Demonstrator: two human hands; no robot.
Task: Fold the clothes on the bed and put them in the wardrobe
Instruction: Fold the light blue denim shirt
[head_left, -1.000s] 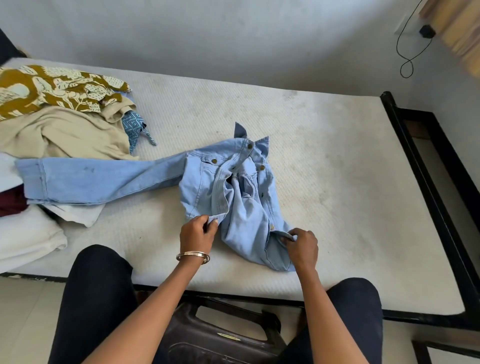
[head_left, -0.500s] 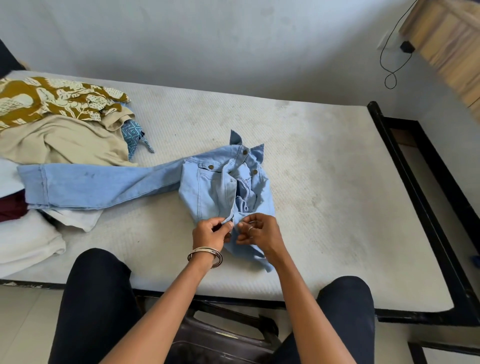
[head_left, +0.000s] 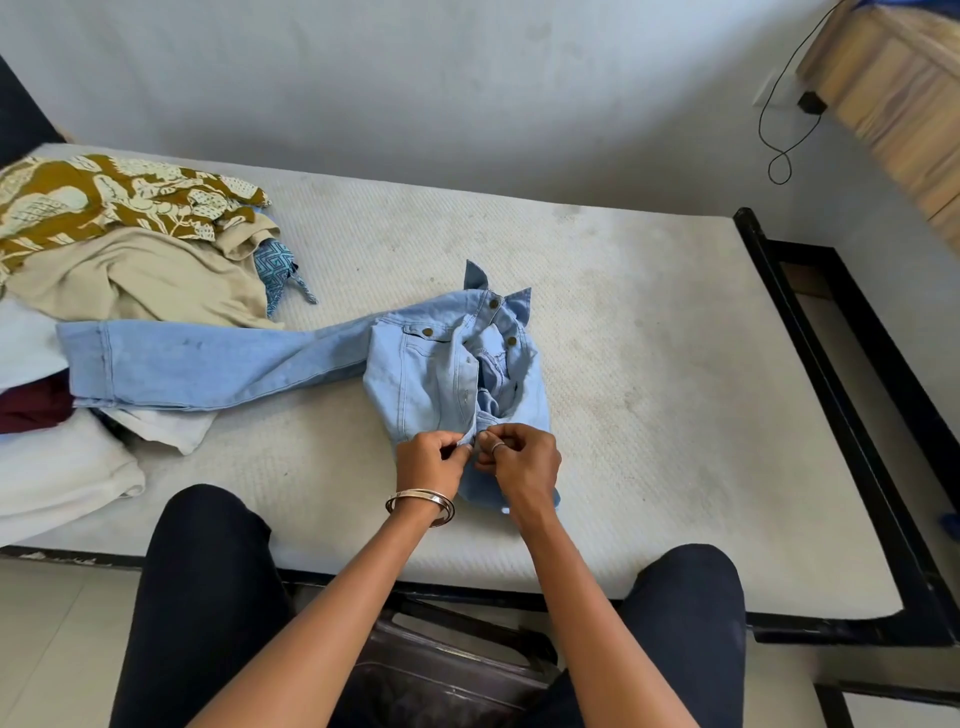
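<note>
On your far left, the unfolded clothes are lying heaped at the end of the bed, a mustard print on top of a beige piece, with white and maroon items below; they are waiting their turn, out of the working area. Moving right, one sleeve of the denim jacket is stretching flat across the mattress towards that heap, likely left out so it can be folded in once the front is closed. The jacket's body is lying face up near the middle of the bed, collar pointing away from you, its front gaping open above your hands.

Your left hand, bangles at the wrist, is pinching the left front edge at the hem with curled fingers. Your right hand, touching it, is gripping the opposite edge, fingers bent tight. You appear to be drawing the two edges together to fasten the bottom button, so the jacket folds squarely.
</note>
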